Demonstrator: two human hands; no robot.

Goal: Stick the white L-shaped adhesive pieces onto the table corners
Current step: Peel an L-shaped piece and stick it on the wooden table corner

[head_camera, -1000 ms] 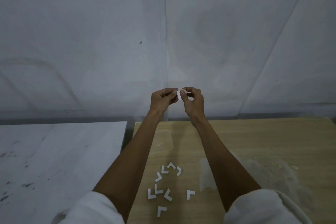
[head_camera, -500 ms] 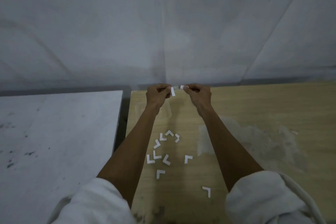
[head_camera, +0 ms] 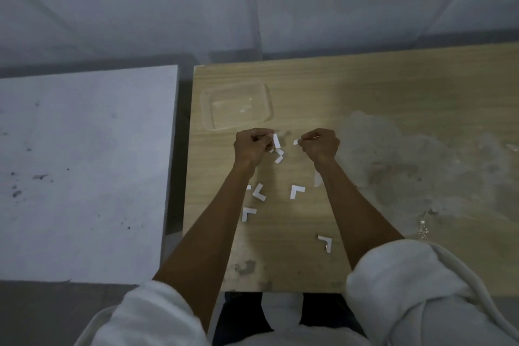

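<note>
Above the wooden table [head_camera: 393, 98] my left hand [head_camera: 251, 146] pinches a white L-shaped adhesive piece [head_camera: 275, 140] by one end. My right hand [head_camera: 320, 143], a short gap to the right, pinches a small white strip [head_camera: 295, 142], apparently the peeled backing. Several loose white L-shaped pieces lie on the wood between my forearms, among them one [head_camera: 296, 191] in the middle, one [head_camera: 248, 213] lower left and one [head_camera: 325, 243] nearer the front edge. Others lie partly hidden under my left hand.
A clear plastic tray [head_camera: 205, 109] sits near the table's back left corner, just beyond my hands. A white table [head_camera: 84, 163] stands to the left across a narrow gap. Pale stains cover the wood on the right. A grey wall rises behind.
My hands came down from in front of the wall to just above the tabletop and drew apart, the backing strip now separate from the L piece. The camera tilted down.
</note>
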